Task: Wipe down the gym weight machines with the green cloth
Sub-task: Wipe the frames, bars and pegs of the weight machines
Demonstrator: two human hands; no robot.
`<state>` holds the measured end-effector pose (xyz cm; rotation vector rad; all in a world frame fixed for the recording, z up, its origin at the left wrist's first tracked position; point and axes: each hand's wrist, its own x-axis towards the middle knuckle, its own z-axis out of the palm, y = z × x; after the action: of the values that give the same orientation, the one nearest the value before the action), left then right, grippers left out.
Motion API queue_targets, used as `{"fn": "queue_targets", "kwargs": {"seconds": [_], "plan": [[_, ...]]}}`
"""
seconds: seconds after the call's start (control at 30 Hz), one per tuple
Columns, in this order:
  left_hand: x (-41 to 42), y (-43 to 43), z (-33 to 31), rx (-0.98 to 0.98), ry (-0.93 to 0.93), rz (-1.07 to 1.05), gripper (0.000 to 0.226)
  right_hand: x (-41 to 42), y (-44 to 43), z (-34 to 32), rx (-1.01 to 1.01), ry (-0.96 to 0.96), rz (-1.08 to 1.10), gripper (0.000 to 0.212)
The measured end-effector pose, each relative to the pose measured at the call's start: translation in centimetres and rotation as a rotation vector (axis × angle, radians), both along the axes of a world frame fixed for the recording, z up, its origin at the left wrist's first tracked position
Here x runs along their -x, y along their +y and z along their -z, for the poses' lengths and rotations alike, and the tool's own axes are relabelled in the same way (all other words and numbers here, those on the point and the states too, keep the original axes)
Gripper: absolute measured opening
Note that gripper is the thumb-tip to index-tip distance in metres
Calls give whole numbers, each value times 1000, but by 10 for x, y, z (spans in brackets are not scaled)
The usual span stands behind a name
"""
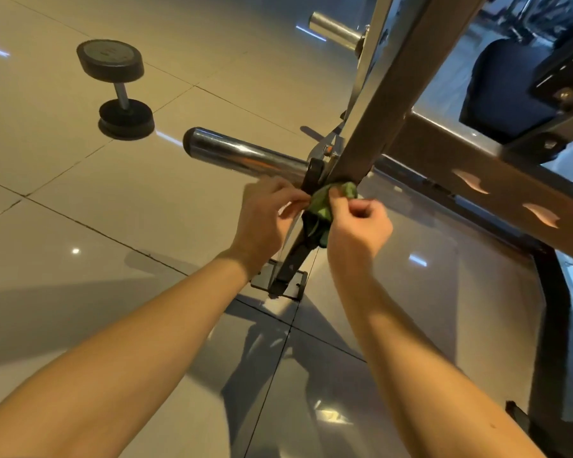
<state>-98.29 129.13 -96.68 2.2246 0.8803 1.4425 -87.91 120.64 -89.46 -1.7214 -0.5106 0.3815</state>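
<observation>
The green cloth (325, 206) is bunched against the slanted grey post of the weight machine (387, 104), just below where the chrome plate peg (242, 153) joins it. My left hand (265, 216) pinches the cloth's left side with its fingertips. My right hand (361, 223) pinches the right side, fingers curled. Part of the cloth hangs down behind the post and between my hands, partly hidden.
A black dumbbell (116, 84) stands on end on the glossy tiled floor (80, 209) at upper left. A second chrome peg (334, 28) sticks out higher up. The post's foot plate (278, 285) sits on the floor. A dark padded seat (506, 84) is at upper right.
</observation>
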Motion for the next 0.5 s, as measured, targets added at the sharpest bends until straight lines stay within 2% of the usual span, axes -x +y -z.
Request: {"fn": "queue_targets", "kwargs": {"seconds": [0.1,0.2,0.33,0.5], "plan": [[0,-7,2,178,-86,161,13,-5,4,0,-48,-97,-28,20],[-3,-9,13,324,-121,197,12,-4,2,38,101,-81,-80,13],[-2,-10,24,454,-104,194,14,3,-9,93,255,-81,-155,17],[1,-16,17,555,-95,238,16,-5,-3,55,174,-39,-114,16]]}}
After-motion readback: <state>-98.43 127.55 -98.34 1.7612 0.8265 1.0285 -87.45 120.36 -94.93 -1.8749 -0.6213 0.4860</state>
